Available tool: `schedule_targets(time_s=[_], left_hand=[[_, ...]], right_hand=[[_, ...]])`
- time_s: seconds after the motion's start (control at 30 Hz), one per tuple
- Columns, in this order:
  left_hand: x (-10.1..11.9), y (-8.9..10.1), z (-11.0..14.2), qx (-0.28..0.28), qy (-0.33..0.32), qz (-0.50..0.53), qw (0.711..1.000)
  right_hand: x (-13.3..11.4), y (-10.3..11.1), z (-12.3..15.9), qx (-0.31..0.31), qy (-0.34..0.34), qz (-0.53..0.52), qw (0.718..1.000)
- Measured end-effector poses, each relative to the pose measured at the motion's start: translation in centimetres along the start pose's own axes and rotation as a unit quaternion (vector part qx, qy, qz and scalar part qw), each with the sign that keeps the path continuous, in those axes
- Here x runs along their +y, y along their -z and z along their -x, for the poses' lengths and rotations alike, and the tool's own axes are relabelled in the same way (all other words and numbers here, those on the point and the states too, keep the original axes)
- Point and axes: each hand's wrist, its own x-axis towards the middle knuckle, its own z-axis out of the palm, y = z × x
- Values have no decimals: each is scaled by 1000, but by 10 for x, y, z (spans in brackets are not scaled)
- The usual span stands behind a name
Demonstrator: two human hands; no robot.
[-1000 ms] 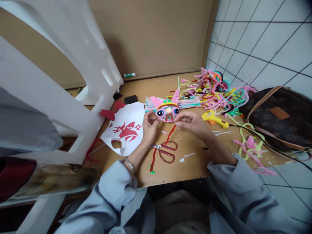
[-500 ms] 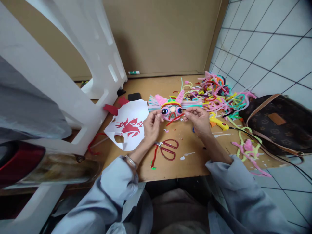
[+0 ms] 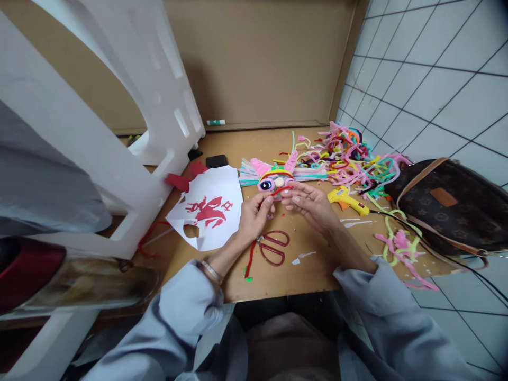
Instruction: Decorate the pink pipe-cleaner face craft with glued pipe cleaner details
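Between my two hands, a short red pipe cleaner [image 3: 280, 190] is stretched over the lower part of a pipe-cleaner animal head [image 3: 265, 185]. The head has pink ears, big round eyes and a yellow and red band; one eye is mostly covered by my fingers. My left hand [image 3: 256, 216] pinches the pipe cleaner's left end. With thumb and fingers together, my right hand [image 3: 309, 205] grips the other end. Just below lie red-handled scissors [image 3: 273, 248], and beside them a red strip [image 3: 250, 262] with a green tip.
White paper [image 3: 202, 233] with red cutouts lies left. A tangle of coloured pipe cleaners [image 3: 345, 153] fills the back right. Nearby are a yellow glue gun [image 3: 349, 201] with its cord and a brown handbag [image 3: 456, 201]. A white plastic frame [image 3: 166, 95] stands left; tiled wall is right.
My hands have come closer together, lower in front of the animal head. The red pipe cleaner, bent and hanging before, now spans between my fingers. The view has shifted slightly.
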Motion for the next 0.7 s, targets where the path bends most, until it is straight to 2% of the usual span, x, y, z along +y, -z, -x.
schedule_targets(time_s=[0.13, 0.33, 0.4, 0.5, 0.57, 0.7], left_hand=[[4, 0, 3, 31, -6, 18, 999], [-1, -4, 9, -11, -12, -18, 1000], [-2, -4, 10, -13, -32, -41, 999], [1, -3, 12, 9, -74, -69, 995], [4, -2, 14, 16, -105, -91, 990], [10, -1, 17, -12, -168, -138, 976]], right_hand=[[-1, -2, 1, -5, 6, 3, 1000], [-1, -7, 1, 9, 42, 73, 996], [-3, -6, 2, -27, 22, 104, 994], [-9, -4, 7, -134, -30, 156, 978], [-14, -2, 11, -167, -26, 164, 972], [-21, 4, 14, -118, 12, 139, 983]])
